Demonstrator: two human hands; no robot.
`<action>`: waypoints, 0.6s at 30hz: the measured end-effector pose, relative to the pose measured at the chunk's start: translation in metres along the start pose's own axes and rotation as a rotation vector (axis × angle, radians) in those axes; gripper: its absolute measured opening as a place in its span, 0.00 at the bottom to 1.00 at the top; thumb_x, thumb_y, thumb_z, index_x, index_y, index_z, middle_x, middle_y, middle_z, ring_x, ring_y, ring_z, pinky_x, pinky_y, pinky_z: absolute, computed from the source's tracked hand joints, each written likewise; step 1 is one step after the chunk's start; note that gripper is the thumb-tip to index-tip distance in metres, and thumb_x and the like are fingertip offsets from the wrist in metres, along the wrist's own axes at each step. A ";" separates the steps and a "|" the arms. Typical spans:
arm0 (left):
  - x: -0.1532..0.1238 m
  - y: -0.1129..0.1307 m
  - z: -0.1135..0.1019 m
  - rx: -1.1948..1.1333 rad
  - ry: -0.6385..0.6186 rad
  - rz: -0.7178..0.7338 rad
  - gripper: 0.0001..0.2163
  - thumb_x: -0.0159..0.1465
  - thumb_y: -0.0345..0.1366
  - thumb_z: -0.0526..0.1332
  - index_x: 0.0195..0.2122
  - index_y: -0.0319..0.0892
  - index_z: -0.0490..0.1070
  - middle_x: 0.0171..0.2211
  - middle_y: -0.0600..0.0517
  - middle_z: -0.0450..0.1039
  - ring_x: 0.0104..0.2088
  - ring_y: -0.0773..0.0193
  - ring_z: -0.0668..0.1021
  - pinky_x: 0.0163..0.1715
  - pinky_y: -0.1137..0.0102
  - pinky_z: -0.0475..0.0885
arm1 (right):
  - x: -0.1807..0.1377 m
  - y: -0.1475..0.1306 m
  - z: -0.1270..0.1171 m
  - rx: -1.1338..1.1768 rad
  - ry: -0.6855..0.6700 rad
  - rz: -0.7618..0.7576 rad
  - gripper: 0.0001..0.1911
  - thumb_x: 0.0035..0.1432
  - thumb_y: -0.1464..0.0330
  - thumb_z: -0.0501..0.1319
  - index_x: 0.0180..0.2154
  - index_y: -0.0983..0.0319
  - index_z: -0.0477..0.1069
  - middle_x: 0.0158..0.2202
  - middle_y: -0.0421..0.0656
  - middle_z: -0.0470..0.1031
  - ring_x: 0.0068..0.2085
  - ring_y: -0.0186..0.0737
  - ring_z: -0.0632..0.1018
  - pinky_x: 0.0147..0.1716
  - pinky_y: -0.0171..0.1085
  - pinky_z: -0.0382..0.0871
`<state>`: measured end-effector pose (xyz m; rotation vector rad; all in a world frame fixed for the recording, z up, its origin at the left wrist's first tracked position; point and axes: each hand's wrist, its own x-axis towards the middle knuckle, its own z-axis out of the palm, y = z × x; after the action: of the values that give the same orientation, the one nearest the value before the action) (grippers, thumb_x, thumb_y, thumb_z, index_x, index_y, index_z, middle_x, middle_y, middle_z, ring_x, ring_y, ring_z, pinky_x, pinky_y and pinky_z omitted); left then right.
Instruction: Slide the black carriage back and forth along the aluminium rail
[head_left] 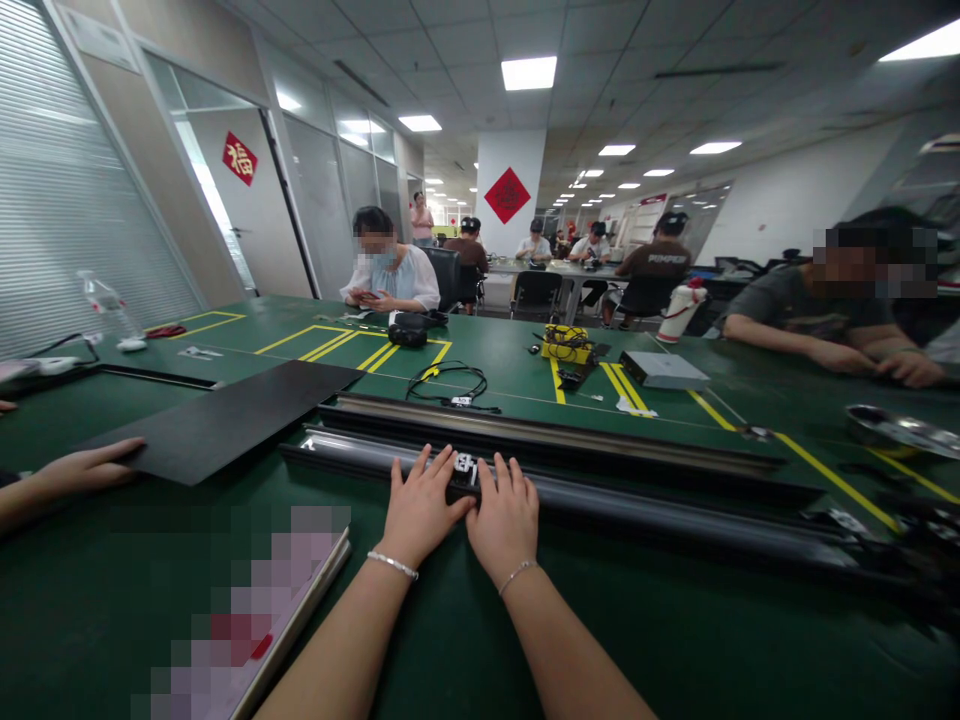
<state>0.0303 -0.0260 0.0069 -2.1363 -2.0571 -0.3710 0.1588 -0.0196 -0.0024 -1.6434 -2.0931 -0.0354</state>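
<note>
My left hand (422, 510) lies with fingers spread on a long black metal profile (637, 515). Beside it my right hand (506, 517) rests on the same profile, its fingers stretched forward and slightly apart. Between the hands sits a small black piece with white markings (465, 470), partly covered by my fingers; its kind I cannot make out. The two thumbs nearly meet just below this piece. Parallel and farther off runs a second long profile (585, 435), with a lighter inner face.
At left another person's hand (97, 467) touches a black flat panel (247, 415). A book-like object (262, 640), pixelated, lies front left. Farther off are a black cable (450, 385), a yellow box (566, 342), a grey box (664, 370) and a tumbler (681, 312). Several people sit around.
</note>
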 end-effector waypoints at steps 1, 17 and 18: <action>0.000 0.000 0.000 0.004 0.000 0.002 0.28 0.59 0.52 0.50 0.59 0.50 0.53 0.61 0.54 0.54 0.62 0.53 0.53 0.57 0.44 0.46 | 0.000 0.000 0.000 0.000 0.000 0.002 0.27 0.52 0.66 0.54 0.56 0.58 0.60 0.60 0.45 0.57 0.61 0.49 0.54 0.56 0.46 0.43; -0.002 0.001 0.005 -0.026 0.051 0.018 0.26 0.60 0.52 0.49 0.59 0.51 0.53 0.61 0.54 0.56 0.60 0.56 0.57 0.57 0.46 0.46 | 0.004 0.020 -0.013 -0.037 -0.140 -0.041 0.32 0.54 0.63 0.51 0.60 0.62 0.51 0.62 0.46 0.53 0.61 0.44 0.53 0.58 0.50 0.38; -0.002 0.001 0.005 -0.025 0.054 0.021 0.26 0.60 0.52 0.49 0.59 0.51 0.53 0.61 0.54 0.56 0.60 0.56 0.57 0.57 0.46 0.46 | 0.004 0.027 -0.016 -0.053 -0.145 -0.030 0.32 0.54 0.62 0.51 0.60 0.62 0.51 0.62 0.47 0.53 0.61 0.44 0.53 0.58 0.51 0.37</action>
<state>0.0315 -0.0260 0.0015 -2.1356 -2.0102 -0.4494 0.1886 -0.0133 0.0063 -1.6910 -2.2426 0.0191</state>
